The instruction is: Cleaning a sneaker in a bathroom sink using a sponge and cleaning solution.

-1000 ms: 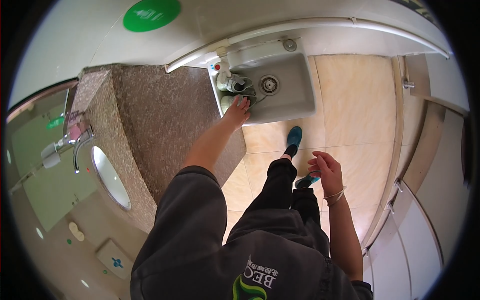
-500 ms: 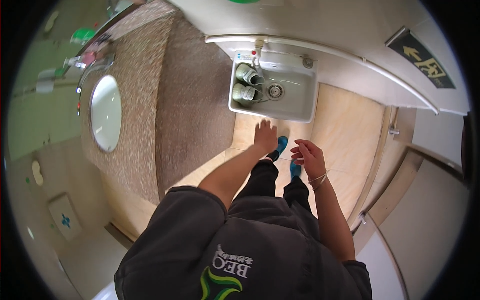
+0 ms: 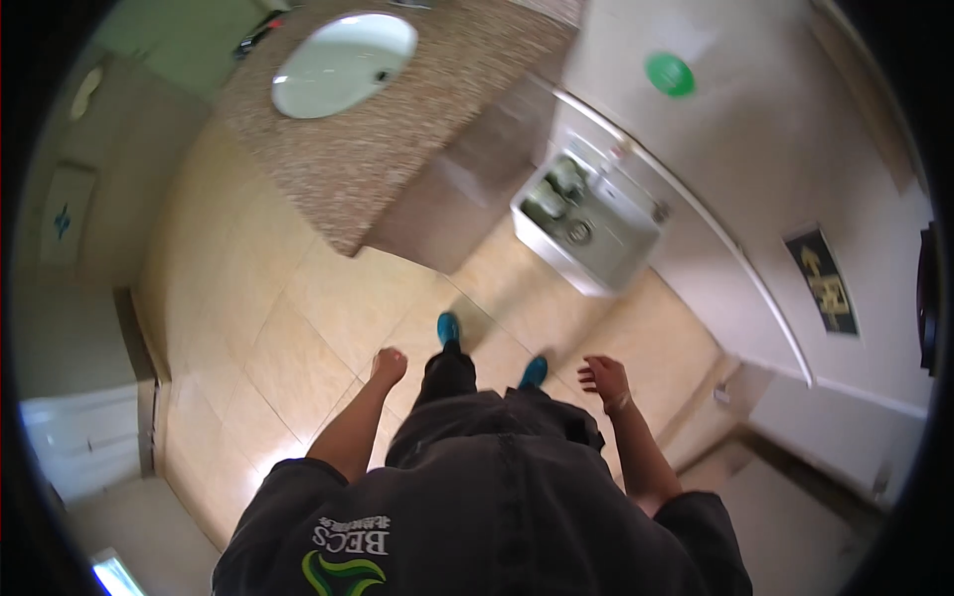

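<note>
My left hand (image 3: 391,368) hangs over the tiled floor, its fingers curled into a loose fist with nothing visible in it. To the right, my right hand (image 3: 604,379) is held low beside my body, empty, its fingers half bent and apart. A band circles the right wrist. Neither hand touches anything. Ahead of me, a white mop sink (image 3: 625,260) stands against the wall, with a pair of pale shoes (image 3: 556,187) at its left end. Above its rim is a tap (image 3: 612,159).
Left of the sink runs a brown speckled counter (image 3: 397,149) with an oval white washbasin (image 3: 333,70). A white pipe (image 3: 730,233) follows the wall, below a dark arrow sign (image 3: 822,279). My blue shoes (image 3: 449,328) stand on beige floor tiles (image 3: 298,298).
My view has turned left, and I stand farther from the sink. My left hand has drawn back from near its front edge and curled up. The right hand remains empty.
</note>
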{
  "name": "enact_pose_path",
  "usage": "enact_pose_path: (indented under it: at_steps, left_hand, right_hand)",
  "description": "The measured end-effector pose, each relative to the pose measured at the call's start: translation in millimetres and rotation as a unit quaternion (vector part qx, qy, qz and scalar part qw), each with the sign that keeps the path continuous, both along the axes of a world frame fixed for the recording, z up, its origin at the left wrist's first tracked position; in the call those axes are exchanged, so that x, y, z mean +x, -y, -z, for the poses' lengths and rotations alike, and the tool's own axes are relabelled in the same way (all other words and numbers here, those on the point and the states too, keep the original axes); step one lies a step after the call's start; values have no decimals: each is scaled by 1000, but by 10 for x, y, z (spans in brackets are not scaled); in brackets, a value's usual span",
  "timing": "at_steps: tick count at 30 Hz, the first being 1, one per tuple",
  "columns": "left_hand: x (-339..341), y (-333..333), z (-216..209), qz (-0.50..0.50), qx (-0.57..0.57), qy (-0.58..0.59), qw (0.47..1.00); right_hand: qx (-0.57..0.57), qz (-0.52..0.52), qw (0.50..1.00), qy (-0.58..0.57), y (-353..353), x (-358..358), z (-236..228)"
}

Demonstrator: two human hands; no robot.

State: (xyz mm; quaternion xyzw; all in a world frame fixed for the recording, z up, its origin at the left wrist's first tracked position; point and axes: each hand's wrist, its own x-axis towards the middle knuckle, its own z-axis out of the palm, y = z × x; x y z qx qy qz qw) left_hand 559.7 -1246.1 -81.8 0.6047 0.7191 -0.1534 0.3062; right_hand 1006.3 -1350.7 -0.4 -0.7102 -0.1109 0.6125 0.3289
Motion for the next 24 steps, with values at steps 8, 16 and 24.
enact_pose_path:
  at_steps: [8,16,24]
  left_hand:
    - [-2198,899,835,148,-49,-119,981]
    - [-3405,531,-263,-563,-59,225,793]
    - [-4668,-1149,-570,-554,122,316,760]
  right_hand:
    - [218,-110,969,26,-1304,-1197,-1369]
    - [340,-137,930,21,-2991,-3289,-2381]
    - [306,-265,914,-31,-3939,-4872,-2300]
